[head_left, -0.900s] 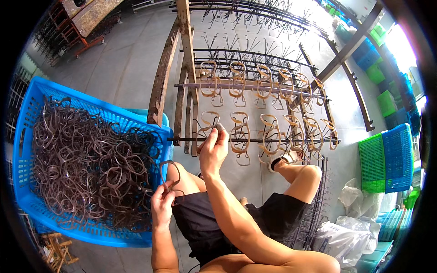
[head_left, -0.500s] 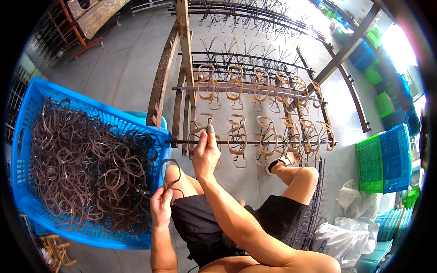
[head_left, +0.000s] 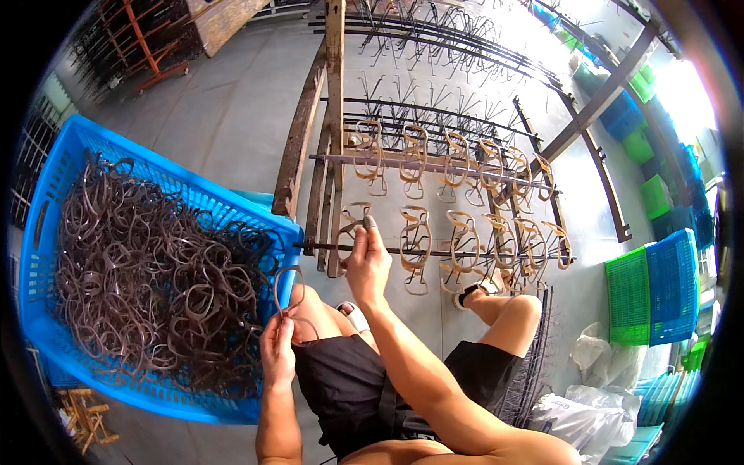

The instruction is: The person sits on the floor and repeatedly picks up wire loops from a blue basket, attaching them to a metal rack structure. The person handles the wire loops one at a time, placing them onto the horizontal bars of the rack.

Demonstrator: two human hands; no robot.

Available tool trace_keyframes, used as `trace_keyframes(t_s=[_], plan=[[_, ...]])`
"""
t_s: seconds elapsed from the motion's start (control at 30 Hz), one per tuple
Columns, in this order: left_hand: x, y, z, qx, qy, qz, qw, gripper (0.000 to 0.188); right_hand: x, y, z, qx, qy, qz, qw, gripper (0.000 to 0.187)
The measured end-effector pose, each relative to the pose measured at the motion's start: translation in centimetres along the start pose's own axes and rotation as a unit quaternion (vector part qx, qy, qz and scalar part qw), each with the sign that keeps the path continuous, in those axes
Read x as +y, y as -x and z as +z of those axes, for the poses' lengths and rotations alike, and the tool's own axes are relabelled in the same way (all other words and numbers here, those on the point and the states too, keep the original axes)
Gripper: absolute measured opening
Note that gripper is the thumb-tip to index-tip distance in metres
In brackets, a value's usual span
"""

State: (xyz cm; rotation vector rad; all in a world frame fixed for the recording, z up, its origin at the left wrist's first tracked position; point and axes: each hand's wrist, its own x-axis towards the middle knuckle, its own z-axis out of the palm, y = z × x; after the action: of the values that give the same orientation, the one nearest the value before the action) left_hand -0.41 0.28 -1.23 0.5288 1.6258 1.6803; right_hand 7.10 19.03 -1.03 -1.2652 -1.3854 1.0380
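Observation:
My left hand pinches a brown, two-looped spectacle frame by its lower part, beside the basket's right edge. Farther up, my right hand is closed at the leftmost tan frame on the lower rod of a rack. A grey cover sits on one fingertip, and the hand hides part of that frame. To its right, several tan frames hang on wire hooks along the lower black rod. Another row of tan frames hangs from the rod above.
A blue basket piled with tangled brown frames stands at left. The rack's wooden post rises beside it. Bare wire hooks line the farther rods. Green and blue baskets and white bags lie at right.
The rack and its frames have shifted slightly right and down in view. My right hand has moved the same way, and the leftmost tan frame looks more tilted. My left hand keeps its brown frame.

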Motion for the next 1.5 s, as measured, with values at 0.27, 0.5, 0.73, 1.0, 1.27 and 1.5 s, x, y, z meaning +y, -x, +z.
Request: trace_keyframes(t_s=[0.27,0.5,0.73,1.0,1.27,1.5], plan=[[0.0,0.6,-0.6,0.002,0.042,0.020,0.999,0.023,1.9,3.0,-1.9,-0.092,-0.131,0.119,0.980,0.041],[-0.2,1.5,-0.4,0.008,0.012,0.028,1.000,0.023,6.1,8.6,-3.4,-0.075,-0.031,0.103,0.991,0.032],[-0.7,1.2,1.1,0.008,0.003,0.020,1.000,0.020,9.4,8.7,-3.8,-0.124,0.066,-0.018,0.990,0.022],[2.2,-2.0,-2.3,0.252,-0.656,0.181,0.688,0.031,1.0,2.8,-26.5,-0.549,0.173,0.087,0.813,0.029],[1.7,-10.5,7.6,-0.034,-0.618,0.345,0.705,0.038,10.4,-10.6,-49.6,0.063,0.603,-0.062,0.793,0.065],[-1.6,-13.8,6.9,-0.093,-0.653,0.382,0.647,0.027,14.3,-17.3,-48.9,-0.066,0.686,-0.144,0.710,0.036]])
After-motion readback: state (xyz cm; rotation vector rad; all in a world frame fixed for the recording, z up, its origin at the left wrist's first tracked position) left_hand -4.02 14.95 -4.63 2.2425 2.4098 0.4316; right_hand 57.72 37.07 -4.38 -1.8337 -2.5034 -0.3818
